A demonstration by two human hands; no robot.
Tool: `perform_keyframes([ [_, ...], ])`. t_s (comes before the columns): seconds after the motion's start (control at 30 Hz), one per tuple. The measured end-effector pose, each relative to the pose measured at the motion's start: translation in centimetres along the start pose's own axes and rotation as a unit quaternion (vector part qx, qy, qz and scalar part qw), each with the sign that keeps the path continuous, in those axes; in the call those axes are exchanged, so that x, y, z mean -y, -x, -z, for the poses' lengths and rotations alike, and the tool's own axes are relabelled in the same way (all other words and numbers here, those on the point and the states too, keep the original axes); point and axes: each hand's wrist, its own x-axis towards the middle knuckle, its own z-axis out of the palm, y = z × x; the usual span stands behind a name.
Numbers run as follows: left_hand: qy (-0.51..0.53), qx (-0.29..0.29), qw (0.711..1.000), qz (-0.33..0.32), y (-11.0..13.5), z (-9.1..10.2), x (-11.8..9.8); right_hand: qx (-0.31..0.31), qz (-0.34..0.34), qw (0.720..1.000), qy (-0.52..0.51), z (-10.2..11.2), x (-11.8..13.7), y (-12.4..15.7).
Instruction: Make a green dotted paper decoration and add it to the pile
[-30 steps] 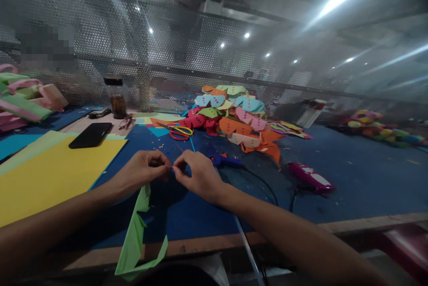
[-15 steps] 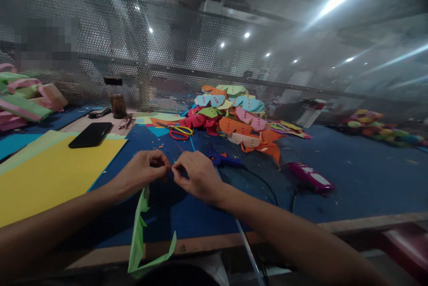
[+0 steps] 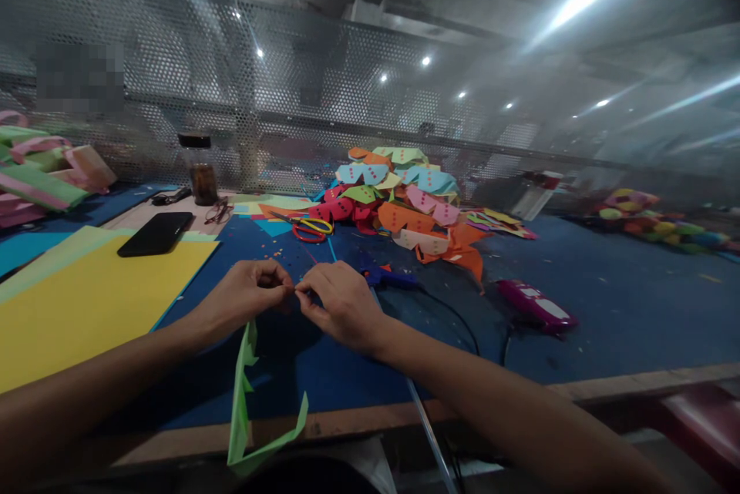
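Observation:
My left hand [image 3: 246, 295] and my right hand [image 3: 341, 301] meet fingertip to fingertip above the blue table top [image 3: 607, 301], both pinched. A light green paper cutout [image 3: 243, 394] with a jagged edge hangs down from my left hand past the table's front edge. Whatever small thing sits between the fingertips of my right hand is too small to make out. A blue glue gun [image 3: 385, 275] lies just beyond my right hand, its cable running toward me.
Yellow and green paper sheets [image 3: 86, 301] lie at the left with a black phone [image 3: 156, 233] on them. Scissors [image 3: 306, 227] and a heap of coloured paper cutouts [image 3: 405, 201] sit farther back. A pink object [image 3: 537, 304] lies at the right. A perforated metal screen closes the back.
The hanging green cutout has swung and turned to the right beneath my left hand. Both hands stay pinched together in nearly the same spot.

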Motion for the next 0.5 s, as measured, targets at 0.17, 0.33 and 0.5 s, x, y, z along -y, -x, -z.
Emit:
perform_keyframes([
  [0.17, 0.003, 0.002, 1.000, -0.004, 0.08, -0.03, -0.11, -0.002, -0.007, 1.000, 0.029, -0.05, 0.01, -0.01],
  [0.33, 0.002, -0.003, 1.000, -0.008, 0.05, 0.07, 0.07, -0.005, -0.009, 1.000, 0.024, -0.05, 0.00, -0.06],
  [0.5, 0.010, -0.013, 1.000, -0.001, -0.03, 0.05, 0.09, -0.009, 0.005, 1.000, -0.003, 0.01, 0.03, -0.02],
])
